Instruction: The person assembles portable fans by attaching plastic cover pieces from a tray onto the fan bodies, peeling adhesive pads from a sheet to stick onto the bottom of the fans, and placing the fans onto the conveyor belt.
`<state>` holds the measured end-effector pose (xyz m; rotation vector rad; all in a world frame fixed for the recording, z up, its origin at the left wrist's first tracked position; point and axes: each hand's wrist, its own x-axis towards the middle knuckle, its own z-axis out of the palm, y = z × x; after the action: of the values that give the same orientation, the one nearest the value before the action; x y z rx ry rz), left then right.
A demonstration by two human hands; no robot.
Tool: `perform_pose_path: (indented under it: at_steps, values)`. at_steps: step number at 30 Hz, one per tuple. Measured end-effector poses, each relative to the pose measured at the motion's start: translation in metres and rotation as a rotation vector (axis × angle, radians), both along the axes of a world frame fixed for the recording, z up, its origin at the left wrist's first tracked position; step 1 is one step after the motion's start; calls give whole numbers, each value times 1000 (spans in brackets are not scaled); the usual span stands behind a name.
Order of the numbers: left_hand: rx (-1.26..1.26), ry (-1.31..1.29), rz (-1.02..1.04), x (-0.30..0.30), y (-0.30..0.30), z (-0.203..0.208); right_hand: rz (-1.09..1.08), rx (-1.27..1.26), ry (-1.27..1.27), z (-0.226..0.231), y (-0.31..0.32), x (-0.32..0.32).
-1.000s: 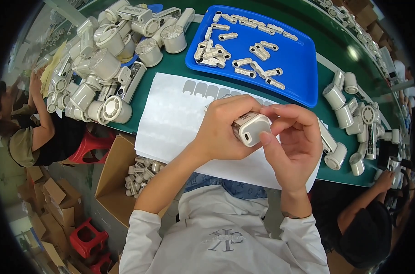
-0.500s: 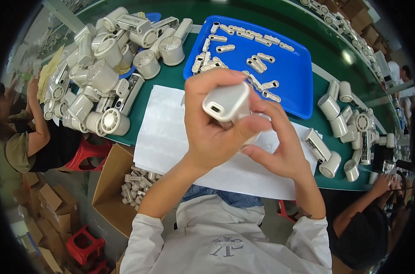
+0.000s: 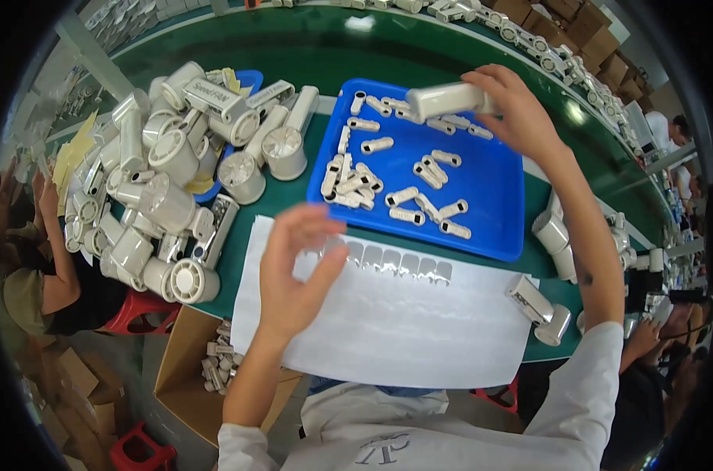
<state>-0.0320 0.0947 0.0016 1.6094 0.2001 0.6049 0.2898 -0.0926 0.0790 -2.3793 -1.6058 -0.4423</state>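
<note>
My right hand (image 3: 517, 110) is raised over the far right of a blue tray (image 3: 498, 235), closed on one end of a white handheld fan (image 3: 443, 100). The fan lies sideways, its handle pointing left; my fingers hide its other end. My left hand (image 3: 297, 275), somewhat blurred, hovers above the left part of a white sheet (image 3: 388, 330) with thumb and fingers apart, holding nothing I can see. A row of small silvery stickers (image 3: 407, 265) runs along the sheet's far edge, partly behind that hand. Several small white parts with dark ends (image 3: 406, 216) lie scattered in the tray.
A high pile of white handheld fans (image 3: 168, 149) covers the table's left side. More fans (image 3: 553, 235) lie at the right, one fan (image 3: 533, 302) on the sheet's right edge. Below left stands an open cardboard box (image 3: 184, 377) of white parts. Co-workers sit at both sides.
My right hand has carried the fan from in front of me out to the far right, above the tray. The left hand has let go of it and moved left and down over the sheet.
</note>
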Motion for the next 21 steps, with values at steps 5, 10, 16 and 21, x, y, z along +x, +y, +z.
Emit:
perform_pose_path:
  at_steps: [5,10,16,21]
  values:
    - [37,131,-83,-26,3,-13,-377,-188,58,-14,-2,107]
    - [51,204,-127,-35,13,-12,-429,-347,54,-35,16,161]
    - [33,248,-122,-22,15,-18,-203,-353,9,-41,54,168]
    - [43,249,-129,-15,11,-18,-130,-418,-76,-52,73,161]
